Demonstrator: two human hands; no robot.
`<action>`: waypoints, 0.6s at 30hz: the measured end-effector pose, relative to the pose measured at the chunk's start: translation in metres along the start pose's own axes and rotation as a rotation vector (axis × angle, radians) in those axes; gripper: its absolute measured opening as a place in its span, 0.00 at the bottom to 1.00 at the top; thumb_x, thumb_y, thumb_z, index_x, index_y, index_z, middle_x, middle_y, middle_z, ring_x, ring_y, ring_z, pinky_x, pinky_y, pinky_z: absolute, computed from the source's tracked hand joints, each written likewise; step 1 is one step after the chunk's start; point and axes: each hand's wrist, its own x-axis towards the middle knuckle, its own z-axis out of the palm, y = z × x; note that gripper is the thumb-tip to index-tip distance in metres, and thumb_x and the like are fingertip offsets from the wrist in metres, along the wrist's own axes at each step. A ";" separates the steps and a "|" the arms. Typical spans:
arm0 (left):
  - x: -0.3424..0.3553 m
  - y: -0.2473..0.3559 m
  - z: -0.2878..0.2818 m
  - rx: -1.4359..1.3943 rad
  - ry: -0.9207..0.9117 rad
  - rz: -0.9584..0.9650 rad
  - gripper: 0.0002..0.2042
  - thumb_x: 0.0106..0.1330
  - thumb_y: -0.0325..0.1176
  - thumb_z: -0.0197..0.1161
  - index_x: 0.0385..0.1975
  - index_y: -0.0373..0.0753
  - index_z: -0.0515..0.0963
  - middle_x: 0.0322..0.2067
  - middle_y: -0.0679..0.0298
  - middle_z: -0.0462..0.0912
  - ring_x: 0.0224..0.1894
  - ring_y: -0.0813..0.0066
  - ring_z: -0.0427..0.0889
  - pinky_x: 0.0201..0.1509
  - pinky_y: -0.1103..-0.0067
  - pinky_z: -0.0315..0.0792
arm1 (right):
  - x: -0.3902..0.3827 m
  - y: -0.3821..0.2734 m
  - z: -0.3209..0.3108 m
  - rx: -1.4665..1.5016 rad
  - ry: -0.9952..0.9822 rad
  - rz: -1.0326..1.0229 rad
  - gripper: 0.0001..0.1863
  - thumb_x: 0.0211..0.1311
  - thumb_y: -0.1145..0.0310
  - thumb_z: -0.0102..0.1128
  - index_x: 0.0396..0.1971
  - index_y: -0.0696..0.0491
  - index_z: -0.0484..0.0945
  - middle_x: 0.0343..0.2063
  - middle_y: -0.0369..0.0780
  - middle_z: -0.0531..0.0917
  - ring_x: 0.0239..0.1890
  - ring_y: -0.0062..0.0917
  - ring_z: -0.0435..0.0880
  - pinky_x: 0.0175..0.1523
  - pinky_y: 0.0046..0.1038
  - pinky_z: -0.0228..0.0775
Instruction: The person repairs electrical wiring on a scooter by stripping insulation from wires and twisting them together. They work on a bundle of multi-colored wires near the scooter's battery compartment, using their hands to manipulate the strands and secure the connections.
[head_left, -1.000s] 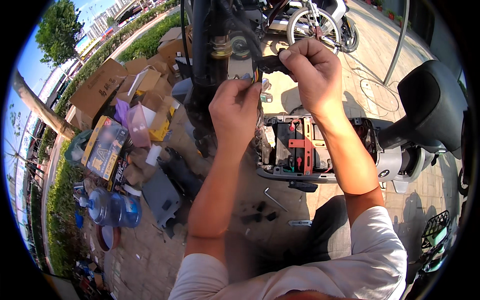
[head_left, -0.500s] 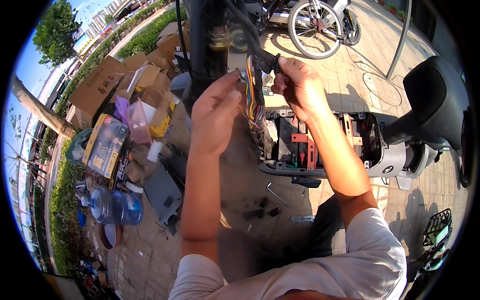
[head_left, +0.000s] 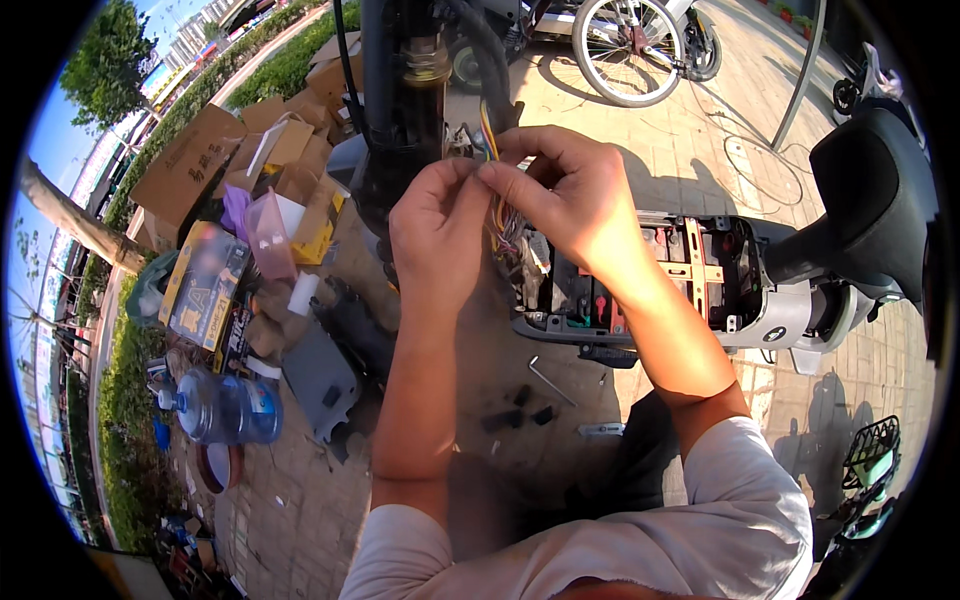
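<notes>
In front of the scooter's black steering column, my two hands meet fingertip to fingertip at a bundle of thin coloured wires. My left hand pinches at the bundle from the left. From the right, my right hand is closed on it too, thumb against the left fingertips. Exactly which strands are between the fingers is hidden. Below the hands, more wires run down to the front of the scooter's open deck, where red and orange brackets lie across dark parts.
A hex key and small black pieces lie on the paving. To the left are a grey panel, a blue water jug and cardboard boxes. The scooter's black seat rises at right; a bicycle wheel stands behind.
My hands were apart on either side of the wires, the right one at a dark piece higher up. The right has come down and left, and both now meet at the wires.
</notes>
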 end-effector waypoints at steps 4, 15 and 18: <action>-0.003 0.007 -0.001 0.293 -0.029 0.063 0.08 0.68 0.30 0.56 0.39 0.30 0.75 0.29 0.65 0.81 0.31 0.82 0.77 0.36 0.85 0.71 | 0.001 0.011 0.004 0.157 0.008 0.115 0.10 0.54 0.71 0.63 0.33 0.62 0.80 0.21 0.40 0.82 0.20 0.18 0.78 0.27 0.22 0.70; -0.014 -0.009 -0.031 -0.287 -0.319 -0.087 0.17 0.70 0.30 0.52 0.55 0.28 0.66 0.49 0.51 0.75 0.53 0.61 0.76 0.58 0.63 0.71 | 0.001 0.015 -0.002 0.266 -0.076 0.141 0.12 0.55 0.72 0.62 0.37 0.64 0.79 0.26 0.40 0.84 0.26 0.16 0.79 0.32 0.21 0.72; -0.014 -0.026 -0.039 -0.349 -0.366 0.026 0.16 0.69 0.29 0.55 0.52 0.27 0.69 0.49 0.53 0.76 0.52 0.66 0.77 0.57 0.69 0.72 | 0.002 0.016 -0.005 0.263 -0.089 0.153 0.14 0.54 0.72 0.62 0.38 0.65 0.79 0.29 0.42 0.84 0.29 0.18 0.81 0.35 0.22 0.74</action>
